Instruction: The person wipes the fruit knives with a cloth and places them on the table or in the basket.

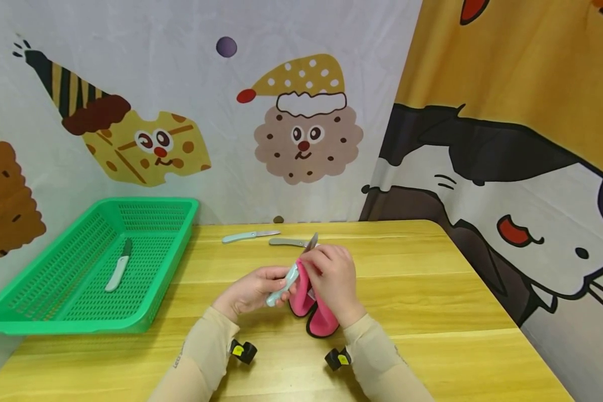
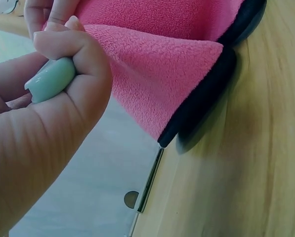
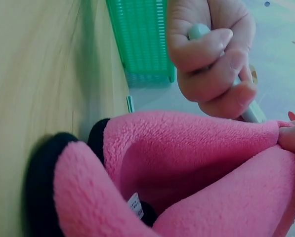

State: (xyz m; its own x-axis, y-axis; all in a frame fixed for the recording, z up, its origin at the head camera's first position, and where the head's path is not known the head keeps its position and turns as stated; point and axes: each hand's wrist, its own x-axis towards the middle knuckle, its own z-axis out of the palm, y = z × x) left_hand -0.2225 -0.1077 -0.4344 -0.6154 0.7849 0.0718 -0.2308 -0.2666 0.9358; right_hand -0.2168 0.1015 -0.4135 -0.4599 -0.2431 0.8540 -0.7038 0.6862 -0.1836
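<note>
My left hand (image 1: 256, 287) grips a knife by its pale green handle (image 1: 283, 286), the blade (image 1: 310, 243) slanting up and away to the right. In the left wrist view the handle's end (image 2: 53, 79) pokes out of the curled fingers. My right hand (image 1: 334, 276) pinches a fluffy pink cloth (image 1: 301, 296) with black trim at the base of the blade. Two folds of the cloth hang down toward the table. In the right wrist view the pink cloth (image 3: 187, 143) sags open, showing a small white label (image 3: 135, 205) inside.
A green basket (image 1: 75, 325) stands on the left, with a white-handled knife (image 1: 115, 276) in it. Behind my hands, a pale blue-handled knife (image 1: 239, 237) and a grey-handled knife (image 1: 287, 242) lie on the wooden table (image 1: 432, 335). A printed curtain (image 1: 301, 201) hangs behind.
</note>
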